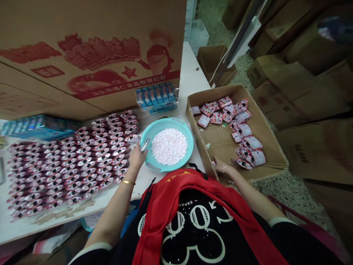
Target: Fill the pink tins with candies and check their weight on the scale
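Note:
My left hand (137, 157) is closed around a short shiny metal tool (145, 144), whose kind I cannot make out. It is at the left rim of a turquoise plastic basin (150, 133) holding many small pale pink-white candies (169, 146). Just left of this hand, rows of upright pink-and-red pouches (71, 162) cover the table. My right hand (219, 164) is inside the near left corner of an open cardboard box (217, 141), fingers curled in. What those fingers hold, if anything, is too small to name. Several similar printed packets (244, 130) lie in the box.
A large printed carton (91, 55) stands behind the table (190, 73). Clear-wrapped blue packs (157, 96) lean against it, with more blue packs (38, 127) at the left. Cardboard boxes (300, 88) crowd the floor at right, beside a metal post (237, 40).

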Tool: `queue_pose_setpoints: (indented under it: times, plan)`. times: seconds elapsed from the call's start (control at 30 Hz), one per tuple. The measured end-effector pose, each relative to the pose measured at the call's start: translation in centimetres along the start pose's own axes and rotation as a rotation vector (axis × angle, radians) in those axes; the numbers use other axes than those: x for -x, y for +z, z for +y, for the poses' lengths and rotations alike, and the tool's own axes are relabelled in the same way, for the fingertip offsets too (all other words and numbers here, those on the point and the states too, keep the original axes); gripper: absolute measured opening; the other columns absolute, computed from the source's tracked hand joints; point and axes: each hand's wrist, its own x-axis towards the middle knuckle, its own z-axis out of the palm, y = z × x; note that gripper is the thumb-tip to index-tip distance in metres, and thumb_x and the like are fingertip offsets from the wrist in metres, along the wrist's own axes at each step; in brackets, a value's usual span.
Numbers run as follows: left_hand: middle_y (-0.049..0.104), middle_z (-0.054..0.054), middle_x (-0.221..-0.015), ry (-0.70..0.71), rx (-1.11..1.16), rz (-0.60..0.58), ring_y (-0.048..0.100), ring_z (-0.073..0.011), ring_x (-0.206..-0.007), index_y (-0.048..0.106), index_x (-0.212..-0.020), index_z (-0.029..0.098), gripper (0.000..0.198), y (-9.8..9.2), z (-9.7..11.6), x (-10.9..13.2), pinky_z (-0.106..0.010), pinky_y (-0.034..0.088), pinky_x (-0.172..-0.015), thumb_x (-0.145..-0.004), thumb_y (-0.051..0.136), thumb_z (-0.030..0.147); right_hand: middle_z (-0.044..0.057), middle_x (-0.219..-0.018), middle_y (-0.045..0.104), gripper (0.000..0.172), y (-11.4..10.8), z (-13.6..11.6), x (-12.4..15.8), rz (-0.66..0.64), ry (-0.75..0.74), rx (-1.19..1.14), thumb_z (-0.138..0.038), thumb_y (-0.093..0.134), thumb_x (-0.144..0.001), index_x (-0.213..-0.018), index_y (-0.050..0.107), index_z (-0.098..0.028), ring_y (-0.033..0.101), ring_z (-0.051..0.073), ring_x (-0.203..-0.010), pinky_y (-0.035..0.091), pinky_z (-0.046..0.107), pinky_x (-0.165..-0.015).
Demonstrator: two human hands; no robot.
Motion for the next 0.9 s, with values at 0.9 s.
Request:
queue_pose_setpoints:
  times: [0.9]
  plan:
    - [0.059, -0.013, -0.11, 0.537, -0.127, -0.399, 0.059, -0.0206, -0.096, 0.057, -0.112, 0.013, 0.027, 8.0, 8.6, -0.9, -0.031, 0.045, -0.085, -0.093, 0.04, 0.023, 0.001, -0.102, 0.069, 0.054, -4.7, -10.4, 4.0, 0.17, -0.295, -1.099, -0.037, 0.085, -0.057, -0.101, 0.055, -0.023, 0.064, 0.019, -0.092, 0.053, 0.037, -0.088]
